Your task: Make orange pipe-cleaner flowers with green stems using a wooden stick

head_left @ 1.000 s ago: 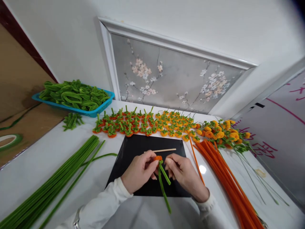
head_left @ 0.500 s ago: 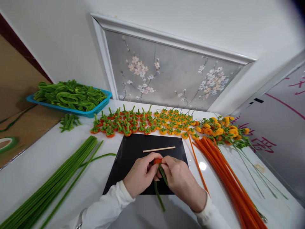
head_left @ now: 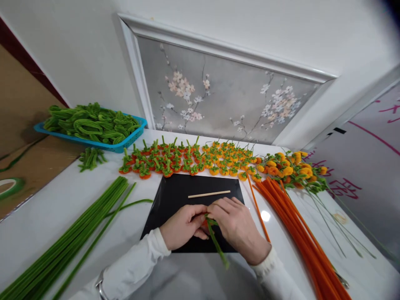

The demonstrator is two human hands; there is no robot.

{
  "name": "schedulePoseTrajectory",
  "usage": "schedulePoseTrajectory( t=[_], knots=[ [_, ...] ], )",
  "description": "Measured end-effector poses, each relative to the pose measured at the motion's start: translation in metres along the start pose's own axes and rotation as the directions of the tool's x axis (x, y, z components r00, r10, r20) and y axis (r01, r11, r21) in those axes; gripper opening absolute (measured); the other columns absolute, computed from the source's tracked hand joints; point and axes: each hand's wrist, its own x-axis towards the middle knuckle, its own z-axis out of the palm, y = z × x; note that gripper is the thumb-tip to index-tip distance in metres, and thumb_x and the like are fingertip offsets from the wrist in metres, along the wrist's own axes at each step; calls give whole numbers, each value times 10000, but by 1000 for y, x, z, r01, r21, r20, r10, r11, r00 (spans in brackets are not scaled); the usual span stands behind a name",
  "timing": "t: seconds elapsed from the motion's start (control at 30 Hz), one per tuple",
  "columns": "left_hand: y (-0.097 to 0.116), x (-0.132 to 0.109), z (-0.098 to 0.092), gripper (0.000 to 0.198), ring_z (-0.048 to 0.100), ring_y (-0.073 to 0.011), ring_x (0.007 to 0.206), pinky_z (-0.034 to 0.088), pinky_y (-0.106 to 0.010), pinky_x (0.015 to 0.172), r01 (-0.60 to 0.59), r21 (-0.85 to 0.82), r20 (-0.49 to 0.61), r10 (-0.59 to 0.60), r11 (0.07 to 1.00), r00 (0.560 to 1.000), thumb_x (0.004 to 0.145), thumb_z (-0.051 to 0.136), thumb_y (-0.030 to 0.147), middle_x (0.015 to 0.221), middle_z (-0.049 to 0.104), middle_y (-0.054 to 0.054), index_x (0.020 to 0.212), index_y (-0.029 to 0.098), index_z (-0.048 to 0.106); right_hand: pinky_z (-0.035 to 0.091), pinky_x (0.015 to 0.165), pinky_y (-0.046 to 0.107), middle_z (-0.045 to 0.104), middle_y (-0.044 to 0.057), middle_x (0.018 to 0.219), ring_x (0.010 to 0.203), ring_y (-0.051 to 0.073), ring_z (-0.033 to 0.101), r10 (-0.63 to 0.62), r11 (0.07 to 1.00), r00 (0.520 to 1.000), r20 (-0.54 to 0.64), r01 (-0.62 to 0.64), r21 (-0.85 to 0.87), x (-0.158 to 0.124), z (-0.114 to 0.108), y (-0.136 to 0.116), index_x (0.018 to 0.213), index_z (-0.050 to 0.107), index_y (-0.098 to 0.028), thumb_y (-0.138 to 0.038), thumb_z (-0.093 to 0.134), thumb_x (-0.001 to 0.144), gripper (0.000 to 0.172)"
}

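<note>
Mostly hidden between your fingers, the orange piece is above the near half of the black mat. A green strip hangs past its near edge, tip blurred. Your left hand pinches the piece; your right hand curls beside it, fingertips hidden, grip impossible to tell. 1 stick lies toward the mat's far edge.

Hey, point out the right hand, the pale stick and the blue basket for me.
Right hand [head_left: 236, 225], head view: back of the hand.
Pale stick [head_left: 209, 194], head view: middle of its length.
Blue basket [head_left: 130, 140], head view: side wall.
</note>
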Motion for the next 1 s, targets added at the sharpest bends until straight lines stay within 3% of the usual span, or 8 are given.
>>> schedulePoseTrajectory(
  t=[0.13,0.23,0.43,0.67,0.83,1.0],
  knots=[
    [-2,1,0,254,644,-168,831,556,-259,669,-51,-59,-83,46,997,995,802,558,295,943,642,-48,1011,159,610,419,608,214,605,17,768,673,121,566,265,887,964,-18,-237,396,-4,0,4,852,579,-182,-190,419,928,177],
    [-5,1,1,246,639,-157,824,559,-270,709,-68,-55,-163,58,996,985,799,552,250,941,642,-39,1018,160,618,410,546,197,608,-12,697,590,105,554,353,806,934,48,-330,491,-6,-3,1,813,592,-194,-224,479,902,147],
    [-3,1,2,245,620,-186,950,517,-300,850,-133,-45,-151,125,990,981,801,532,238,978,656,-55,1005,139,626,422,629,198,640,-21,761,673,112,585,353,790,935,39,-320,524,-5,1,-7,807,602,-204,-132,538,831,99],
    [-7,4,4,200,625,-184,868,514,-286,781,-276,231,-230,328,933,916,831,477,205,916,662,-57,940,143,633,397,627,221,560,-21,755,683,125,539,390,812,921,14,-351,465,-7,13,-14,793,490,-202,-100,541,789,114],
    [-12,4,5,227,624,-164,805,508,-256,720,-274,290,-281,355,917,892,870,435,243,893,663,-41,940,165,637,401,646,234,563,-12,792,706,135,538,397,811,918,13,-357,463,-6,12,-16,799,471,-207,-113,552,774,127],
    [-12,4,5,227,622,-166,821,504,-260,753,-257,305,-318,353,917,880,865,460,259,906,670,-50,964,156,636,407,600,221,591,-21,786,653,127,558,429,764,898,99,-419,491,-7,6,-16,914,492,-217,-123,545,775,175]
  ],
)
